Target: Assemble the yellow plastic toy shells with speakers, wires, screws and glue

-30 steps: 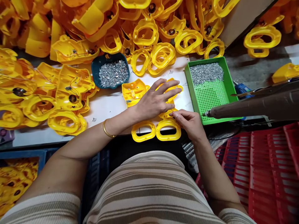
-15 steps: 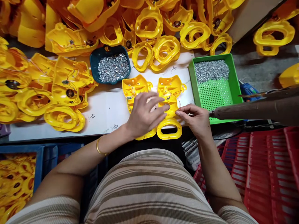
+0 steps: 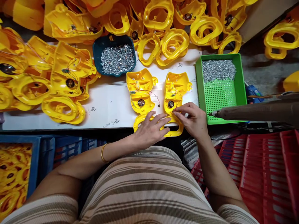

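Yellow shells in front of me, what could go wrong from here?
The wire end trailing outside the left shell might snag. Thin wires on the right shell, close to your right hand, could get tugged. The yellow ring by your left hand juts past the table, so a bump might shift it.

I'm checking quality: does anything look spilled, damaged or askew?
A loose wire end trails outside the left of the two middle yellow shells, over the white tabletop, rather than tucked inside. Nothing looks clearly spilled or broken.
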The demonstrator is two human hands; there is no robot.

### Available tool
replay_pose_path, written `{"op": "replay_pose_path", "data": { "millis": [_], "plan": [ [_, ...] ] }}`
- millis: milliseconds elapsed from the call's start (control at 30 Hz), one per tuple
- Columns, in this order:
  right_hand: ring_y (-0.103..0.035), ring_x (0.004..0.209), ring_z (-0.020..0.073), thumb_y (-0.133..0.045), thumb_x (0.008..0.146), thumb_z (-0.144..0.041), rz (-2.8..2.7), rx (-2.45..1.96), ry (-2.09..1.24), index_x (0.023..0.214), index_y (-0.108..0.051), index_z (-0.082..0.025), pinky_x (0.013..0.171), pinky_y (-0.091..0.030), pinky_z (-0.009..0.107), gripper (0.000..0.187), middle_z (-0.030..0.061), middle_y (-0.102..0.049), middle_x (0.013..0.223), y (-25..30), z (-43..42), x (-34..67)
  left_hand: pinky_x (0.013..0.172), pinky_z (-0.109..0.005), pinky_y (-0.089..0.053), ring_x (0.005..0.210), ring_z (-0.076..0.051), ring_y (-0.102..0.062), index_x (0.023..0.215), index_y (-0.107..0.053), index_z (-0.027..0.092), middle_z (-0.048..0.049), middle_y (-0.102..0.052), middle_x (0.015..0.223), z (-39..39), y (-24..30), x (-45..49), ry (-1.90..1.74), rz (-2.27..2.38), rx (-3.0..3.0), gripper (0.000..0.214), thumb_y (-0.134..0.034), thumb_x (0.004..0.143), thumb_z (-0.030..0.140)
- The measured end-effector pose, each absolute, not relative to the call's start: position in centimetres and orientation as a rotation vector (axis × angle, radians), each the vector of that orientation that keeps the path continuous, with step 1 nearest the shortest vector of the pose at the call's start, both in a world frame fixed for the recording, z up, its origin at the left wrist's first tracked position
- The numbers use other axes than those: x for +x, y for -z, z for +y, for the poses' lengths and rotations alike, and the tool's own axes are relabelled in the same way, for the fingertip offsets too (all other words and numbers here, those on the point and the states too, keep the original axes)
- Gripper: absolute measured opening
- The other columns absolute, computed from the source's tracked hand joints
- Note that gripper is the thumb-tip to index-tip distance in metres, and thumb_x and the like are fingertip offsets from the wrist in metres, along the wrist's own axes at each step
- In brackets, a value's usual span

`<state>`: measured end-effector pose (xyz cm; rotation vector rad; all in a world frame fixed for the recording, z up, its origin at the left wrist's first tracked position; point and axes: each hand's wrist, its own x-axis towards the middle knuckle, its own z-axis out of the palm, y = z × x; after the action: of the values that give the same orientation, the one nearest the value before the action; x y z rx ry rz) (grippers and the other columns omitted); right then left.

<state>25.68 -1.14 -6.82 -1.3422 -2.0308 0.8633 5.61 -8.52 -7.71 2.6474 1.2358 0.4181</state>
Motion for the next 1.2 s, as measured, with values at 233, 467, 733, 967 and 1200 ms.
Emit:
{"op": "replay_pose_path", "data": {
  "millis": [233, 467, 733, 967, 1200],
  "plan": [
    [-0.062, 0.066, 0.0123, -0.064, 0.089, -0.033, -2.111, -1.293, -0.743, 0.092, -0.074, -0.020, 0.056, -0.047, 0.024, 0.017, 0.0054, -0.069, 0.088, 7.1, -1.8, 25.3, 0.099, -0.045, -0.046, 0.121, -0.028, -0.055, 0.100, -0.072, 0.019, -0.0114, -0.064, 0.132, -8.2, 7.5, 5.5, -0.456, 1.194, 2.649, 0.015, -0.064, 0.091, 0.027],
    [-0.066, 0.076, 0.0125, -0.058, 0.093, -0.027, -2.379, -1.202, -0.163, 0.098, -0.073, -0.020, 0.064, -0.046, 0.022, 0.017, 0.0049, -0.073, 0.091, 8.3, -3.0, 25.4, 0.101, -0.049, -0.045, 0.122, -0.030, -0.051, 0.100, -0.073, 0.018, -0.0111, -0.063, 0.132, -7.9, 7.4, 5.1, -0.414, 1.159, 2.618, 0.019, -0.061, 0.094, 0.031],
    [-0.062, 0.098, 0.0225, -0.048, 0.090, -0.012, -2.976, -1.181, 0.150, 0.136, -0.053, -0.006, 0.048, -0.038, 0.030, 0.047, 0.0160, -0.067, 0.122, 5.8, -5.1, 25.6, 0.097, -0.048, -0.048, 0.119, -0.030, -0.053, 0.102, -0.073, 0.018, -0.0122, -0.062, 0.131, -8.1, 8.2, 5.8, -0.408, 1.176, 2.617, 0.023, -0.057, 0.095, 0.033],
    [-0.065, 0.095, 0.0179, -0.053, 0.093, -0.027, -2.791, -1.239, 0.024, 0.139, -0.051, -0.022, 0.049, -0.037, 0.027, 0.047, 0.0095, -0.064, 0.127, 7.0, -3.9, 27.7, 0.106, -0.051, -0.042, 0.121, -0.028, -0.055, 0.105, -0.073, 0.022, -0.0083, -0.065, 0.130, -8.5, 6.9, 4.6, -0.539, 1.191, 2.666, 0.023, -0.057, 0.095, 0.035],
    [-0.060, 0.087, 0.0202, -0.053, 0.094, -0.025, -2.498, -1.063, 0.027, 0.113, -0.066, -0.025, 0.066, -0.046, 0.032, 0.023, 0.0096, -0.066, 0.095, 3.2, -2.0, 22.5, 0.100, -0.051, -0.041, 0.114, -0.029, -0.052, 0.099, -0.074, 0.027, -0.0093, -0.066, 0.117, -8.7, 6.5, -0.5, -0.894, 1.984, 2.252, 0.020, -0.057, 0.093, 0.033]
  ]
}}
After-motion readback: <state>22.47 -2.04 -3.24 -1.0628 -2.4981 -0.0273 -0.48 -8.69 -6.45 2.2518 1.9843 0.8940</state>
